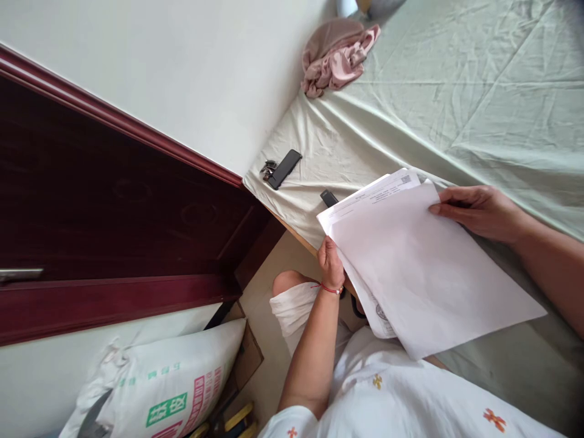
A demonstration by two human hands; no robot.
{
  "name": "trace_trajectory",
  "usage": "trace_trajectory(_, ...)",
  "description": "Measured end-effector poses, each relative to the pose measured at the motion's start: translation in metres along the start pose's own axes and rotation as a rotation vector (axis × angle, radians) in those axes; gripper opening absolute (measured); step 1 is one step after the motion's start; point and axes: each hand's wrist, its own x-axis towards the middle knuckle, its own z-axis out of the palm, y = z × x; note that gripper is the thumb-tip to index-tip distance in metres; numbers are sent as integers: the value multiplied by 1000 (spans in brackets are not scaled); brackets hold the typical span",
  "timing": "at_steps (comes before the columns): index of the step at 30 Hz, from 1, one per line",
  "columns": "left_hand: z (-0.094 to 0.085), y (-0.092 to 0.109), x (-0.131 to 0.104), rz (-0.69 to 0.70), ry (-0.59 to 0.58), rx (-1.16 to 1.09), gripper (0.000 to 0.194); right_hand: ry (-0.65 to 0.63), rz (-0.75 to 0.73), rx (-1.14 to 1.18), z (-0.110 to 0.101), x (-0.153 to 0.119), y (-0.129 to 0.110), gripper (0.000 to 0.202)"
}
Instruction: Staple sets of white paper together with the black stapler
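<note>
A stack of white papers [410,274] is held over the edge of a bed or table with a pale green sheet. My left hand [331,263], with a red string at the wrist, grips the stack's left edge. My right hand [483,210] pinches the upper right corner of the top sheet between thumb and fingers. That sheet looks blank; printed text and a square code show on the papers beneath it. A small black object [328,198] lies partly hidden behind the papers.
On the pale green sheet [479,103] lie a black case [286,169] with keys [269,170] and a crumpled pink cloth [337,58]. A dark red door [114,182] stands at the left. Below it leans a white printed sack [182,377].
</note>
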Motion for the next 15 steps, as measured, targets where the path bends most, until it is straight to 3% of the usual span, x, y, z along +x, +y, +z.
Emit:
trace_trajectory(6, 3, 6, -2, 24, -9, -23, 51, -22, -26, -56, 0, 0, 2, 51)
trace_trajectory(12, 7, 9, -3, -3, -39, -82, 50, 118, -68, -170, -2, -3, 4, 46)
trace_trajectory(15, 7, 6, -2, -14, -17, -59, 54, 122, -37, -162, -2, -4, 1, 47)
